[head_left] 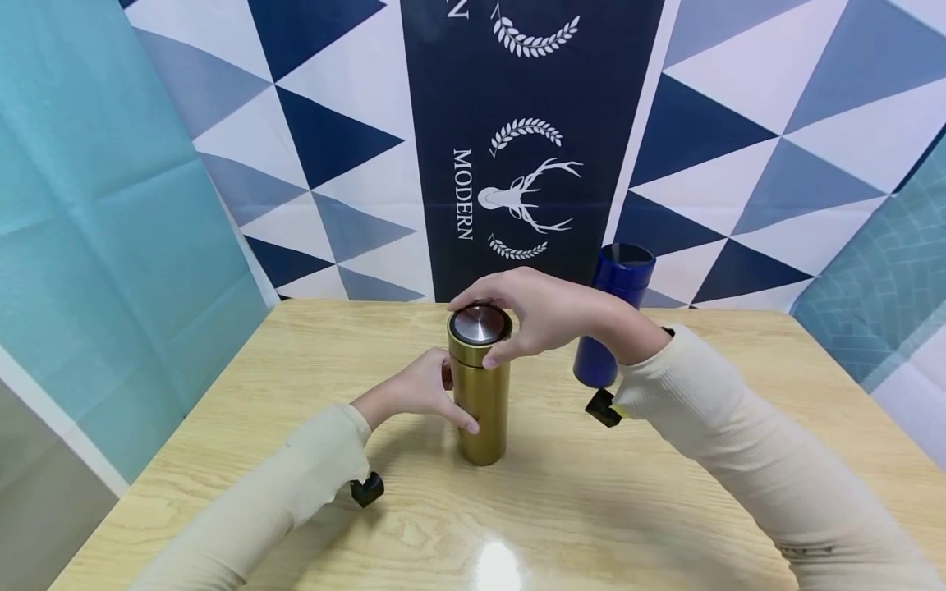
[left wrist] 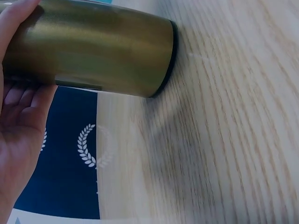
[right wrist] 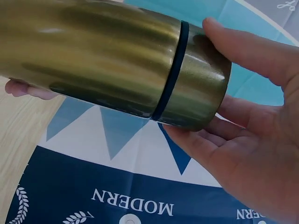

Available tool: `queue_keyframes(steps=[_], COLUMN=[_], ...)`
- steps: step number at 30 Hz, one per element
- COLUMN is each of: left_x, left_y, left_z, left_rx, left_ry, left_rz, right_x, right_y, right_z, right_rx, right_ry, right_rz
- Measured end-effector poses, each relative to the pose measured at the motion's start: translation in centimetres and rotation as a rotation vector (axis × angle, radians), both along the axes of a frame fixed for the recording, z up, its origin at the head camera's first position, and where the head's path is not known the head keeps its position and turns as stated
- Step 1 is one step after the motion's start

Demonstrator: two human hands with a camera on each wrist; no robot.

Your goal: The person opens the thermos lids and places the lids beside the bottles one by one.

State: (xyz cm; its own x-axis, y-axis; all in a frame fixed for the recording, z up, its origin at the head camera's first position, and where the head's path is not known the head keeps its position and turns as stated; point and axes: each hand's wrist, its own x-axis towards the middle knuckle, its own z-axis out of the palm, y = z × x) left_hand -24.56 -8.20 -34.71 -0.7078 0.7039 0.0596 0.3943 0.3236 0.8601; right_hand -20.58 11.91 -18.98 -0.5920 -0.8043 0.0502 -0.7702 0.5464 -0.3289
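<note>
Left hand [head_left: 429,386] grips the gold flask [head_left: 484,414], right hand [head_left: 543,308] its lid [head_left: 479,326]; looks like lid work; a twist would want firm bracing.

On the dark cloth [head_left: 449,98] before me I read the white word MODERN [head_left: 462,194], which stands sideways beside a deer head [head_left: 510,199] between leaf sprigs [head_left: 526,129]. Above, at the edge, I read N [head_left: 458,9].

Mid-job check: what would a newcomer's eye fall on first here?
The gold flask, upright near the head view's centre, with the left hand around its body and the right hand at its lid. Then the blue flask partly behind the right wrist, and the white stag's head on the dark panel beyond.
</note>
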Motion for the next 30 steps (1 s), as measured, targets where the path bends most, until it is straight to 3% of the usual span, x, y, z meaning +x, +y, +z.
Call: queue_keyframes(steps=[5, 11, 13, 17, 30], left_x=[0.0, 0.0, 0.1, 0.2, 0.0], left_y=[0.2, 0.2, 0.2, 0.0, -0.1], left_z=[0.0, -0.1, -0.1, 0.0, -0.1], left_rx=[-0.012, -0.013, -0.015, -0.020, -0.010], left_ry=[-0.016, -0.030, -0.043, -0.052, -0.044], left_rz=[0.010, 0.037, 0.041, 0.036, 0.006], right_x=[0.5, 1.8, 2.0, 2.0, 1.5], right_y=[-0.2, -1.7, -2.0, -2.3, -2.1], right_z=[-0.1, 0.0, -0.1, -0.1, 0.2], right_rx=[-0.039, -0.090, -0.090, -0.081, -0.053], right_ry=[0.018, 0.064, 0.054, 0.043, 0.071], right_rz=[-0.068, -0.364, -0.418, -0.420, -0.307])
